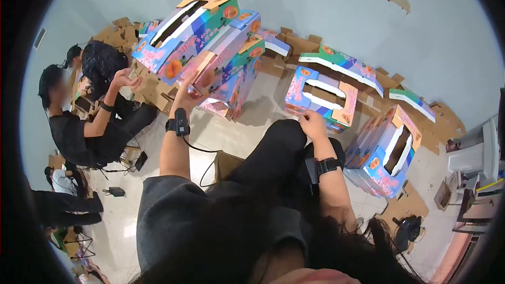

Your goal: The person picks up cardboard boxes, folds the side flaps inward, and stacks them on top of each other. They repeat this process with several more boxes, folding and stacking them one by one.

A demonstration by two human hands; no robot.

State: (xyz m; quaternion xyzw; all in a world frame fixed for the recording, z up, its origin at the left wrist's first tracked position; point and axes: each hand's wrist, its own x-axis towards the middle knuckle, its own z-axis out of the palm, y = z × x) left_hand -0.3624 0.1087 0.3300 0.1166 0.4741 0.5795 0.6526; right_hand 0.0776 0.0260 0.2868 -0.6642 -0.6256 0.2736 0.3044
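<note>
My left hand (187,96) is raised against the lower edge of a colourful printed fruit carton (221,52) in a leaning stack on the left. Its fingers are closed on that edge, partly hidden by the carton. Another fruit carton (185,34) with a long open slot in its top rests highest on the stack. In front of my knees stands a smaller-looking fruit carton (347,102) with a white-edged opening. My right hand (314,125) is at its near edge, fingers curled and pinched there. Both my wrists wear black straps with devices.
To the right is a stack of fruit cartons (379,160). Flattened cardboard (447,126) and printed carton pieces (344,66) lie along the wall. A seated co-worker (79,126) is on the left, one hand raised near the stack. A black cable runs from my left wrist.
</note>
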